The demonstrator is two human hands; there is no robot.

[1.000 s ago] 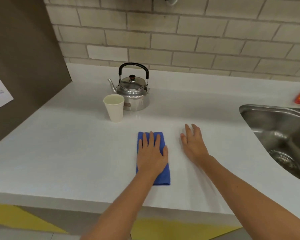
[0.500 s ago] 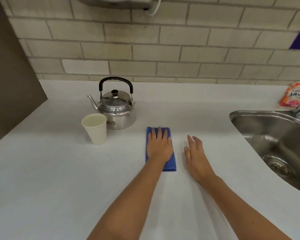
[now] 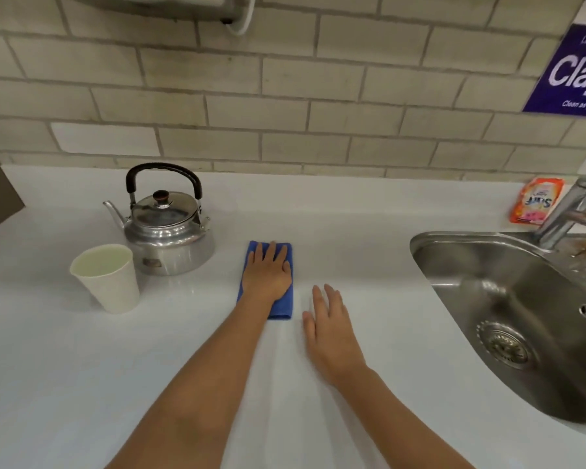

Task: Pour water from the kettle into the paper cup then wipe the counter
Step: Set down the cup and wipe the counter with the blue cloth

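Observation:
A steel kettle (image 3: 168,228) with a black handle stands upright at the back left of the white counter (image 3: 352,231). In front of it, to its left, a white paper cup (image 3: 110,286) holds water nearly to the rim. My left hand (image 3: 268,272) lies flat on a folded blue cloth (image 3: 283,308), pressing it to the counter just right of the kettle. My right hand (image 3: 329,326) rests flat on the bare counter beside the cloth, fingers apart, holding nothing.
A steel sink (image 3: 508,299) with a drain is set into the counter at the right, with a faucet (image 3: 569,211) above it. An orange sachet (image 3: 537,204) lies by the tiled wall. A purple sign (image 3: 575,72) hangs at the upper right.
My left hand has pushed the blue cloth away from me, toward the wall and level with the kettle. My right hand stayed flat on the counter. The camera has tilted up.

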